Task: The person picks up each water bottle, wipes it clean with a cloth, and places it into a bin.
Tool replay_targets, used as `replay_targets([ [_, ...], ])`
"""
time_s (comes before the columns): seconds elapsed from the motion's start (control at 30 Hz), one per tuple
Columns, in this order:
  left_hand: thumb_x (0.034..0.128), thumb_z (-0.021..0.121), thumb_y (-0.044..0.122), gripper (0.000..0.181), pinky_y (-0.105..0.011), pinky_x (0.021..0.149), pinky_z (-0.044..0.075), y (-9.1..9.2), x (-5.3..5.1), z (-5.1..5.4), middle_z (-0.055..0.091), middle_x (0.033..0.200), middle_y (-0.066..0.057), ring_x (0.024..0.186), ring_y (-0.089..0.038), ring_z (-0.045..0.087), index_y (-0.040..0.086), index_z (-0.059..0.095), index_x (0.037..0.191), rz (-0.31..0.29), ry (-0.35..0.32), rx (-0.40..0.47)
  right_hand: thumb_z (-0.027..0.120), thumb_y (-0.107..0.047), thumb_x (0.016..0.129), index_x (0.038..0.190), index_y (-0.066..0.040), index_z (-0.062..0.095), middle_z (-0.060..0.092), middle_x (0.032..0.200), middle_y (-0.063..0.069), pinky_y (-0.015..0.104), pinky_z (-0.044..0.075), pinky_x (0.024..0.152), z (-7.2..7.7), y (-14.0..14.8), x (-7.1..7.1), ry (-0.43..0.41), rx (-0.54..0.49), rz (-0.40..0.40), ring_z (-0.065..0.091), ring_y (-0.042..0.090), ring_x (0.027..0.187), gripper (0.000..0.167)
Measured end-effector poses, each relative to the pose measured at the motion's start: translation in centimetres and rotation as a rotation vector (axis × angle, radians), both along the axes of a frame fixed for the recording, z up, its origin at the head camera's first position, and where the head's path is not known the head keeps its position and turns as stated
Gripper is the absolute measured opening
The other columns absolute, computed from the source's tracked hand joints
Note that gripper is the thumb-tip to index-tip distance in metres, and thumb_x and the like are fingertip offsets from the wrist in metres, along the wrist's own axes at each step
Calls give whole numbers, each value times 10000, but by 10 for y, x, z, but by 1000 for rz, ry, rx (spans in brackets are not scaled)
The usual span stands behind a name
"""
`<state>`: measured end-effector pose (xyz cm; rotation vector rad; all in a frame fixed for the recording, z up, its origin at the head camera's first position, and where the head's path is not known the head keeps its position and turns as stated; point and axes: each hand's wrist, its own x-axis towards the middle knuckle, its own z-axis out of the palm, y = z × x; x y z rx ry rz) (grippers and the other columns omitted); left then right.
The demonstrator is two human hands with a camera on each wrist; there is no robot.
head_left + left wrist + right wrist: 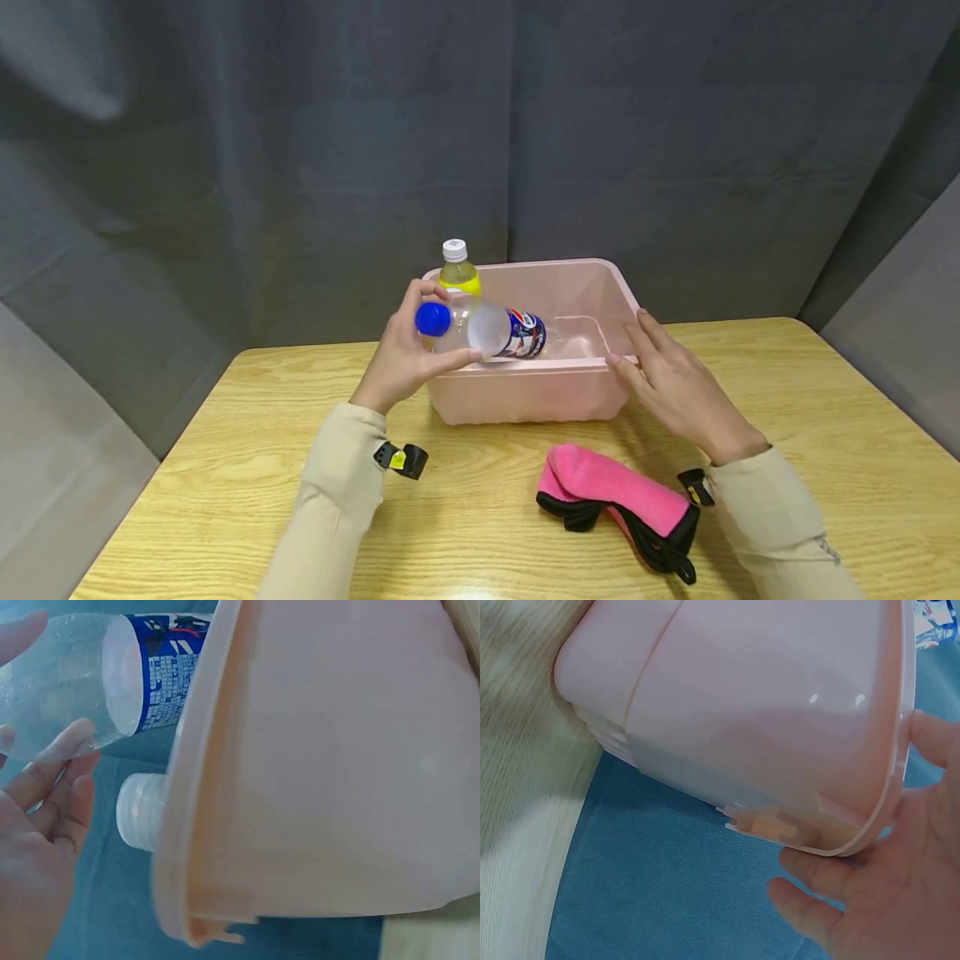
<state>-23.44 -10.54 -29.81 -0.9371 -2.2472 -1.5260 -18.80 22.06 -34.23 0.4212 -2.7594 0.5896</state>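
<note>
My left hand (397,354) grips a clear plastic bottle (487,329) with a blue cap and a blue Pepsi label. The bottle lies tilted over the front left rim of a pink plastic bin (528,398), its cap toward me and its base inside. My right hand (678,387) holds the bin's front right corner, thumb at the front rim and fingers at the side. A bottle of yellow liquid (459,277) with a white cap stands in the bin's back left part, its lower half hidden. In the left wrist view, its white cap (140,811) shows beyond the rim.
A folded pink cloth item (615,487) with black edging and a loop lies on the wooden table (247,467), in front of the bin near my right wrist. Dark grey curtain (360,167) hangs close behind the bin.
</note>
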Motion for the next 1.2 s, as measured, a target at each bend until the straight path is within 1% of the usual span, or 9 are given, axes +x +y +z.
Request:
replay_targets([
  [0.17,726,914,76,644,-442,933,519,14,-10,14,633,1210,-145,1072,-275,604,21,548,1253,3,132,-128,457,-354,1085,1516,108,330,249,1565,366,705,325,1066,0,2,0,9,4,2,347,576,1362,644],
  [0.23,736,916,109,623,-440,994,473,20,-15,18,640,1217,-132,1106,-272,584,8,589,1257,11,179,-187,456,-353,1086,1513,110,333,250,1563,369,704,323,1068,1,2,1,8,6,0,343,577,1364,642],
  [0.37,775,899,171,607,-443,1090,370,29,-23,24,663,1231,-101,1191,-265,563,17,609,1286,32,184,-313,451,-360,1087,1523,106,317,239,1568,370,704,317,1072,1,1,1,5,-1,2,332,579,1369,652],
  [0.5,805,880,223,696,-441,1122,320,35,-28,25,663,1265,-101,1213,-274,579,21,535,1374,68,193,-446,442,-362,1090,1520,107,321,231,1572,369,701,316,1075,1,-2,2,1,-4,10,323,572,1378,649],
  [0.6,816,872,251,764,-458,1119,288,37,-30,23,684,1244,-101,1175,-265,610,50,472,1435,99,253,-532,444,-361,1089,1510,112,335,236,1570,369,697,323,1074,2,-4,1,2,3,14,325,566,1381,643],
  [0.73,847,845,264,762,-463,1132,260,38,-31,22,683,1261,-92,1172,-233,616,109,439,1474,128,312,-601,454,-350,1087,1508,114,338,241,1568,369,690,333,1072,2,-5,1,8,12,16,333,561,1380,638],
  [0.8,867,824,271,755,-466,1139,245,39,-30,22,661,1305,-94,1206,-232,599,124,426,1492,141,313,-630,458,-346,1087,1510,114,335,238,1570,368,686,333,1075,3,-6,0,6,15,15,332,558,1382,638],
  [0.97,915,759,305,784,-492,1146,201,44,-30,24,574,1431,-100,1327,-234,509,155,344,1563,171,261,-707,465,-334,1085,1508,109,343,240,1567,371,686,336,1074,3,-5,-1,7,20,11,335,559,1380,626],
  [1.2,935,723,307,779,-489,1151,203,49,-34,24,552,1452,-117,1336,-241,503,158,314,1581,181,236,-727,452,-349,1088,1527,94,321,224,1575,368,698,328,1070,3,-5,2,-8,12,9,329,570,1377,637],
])
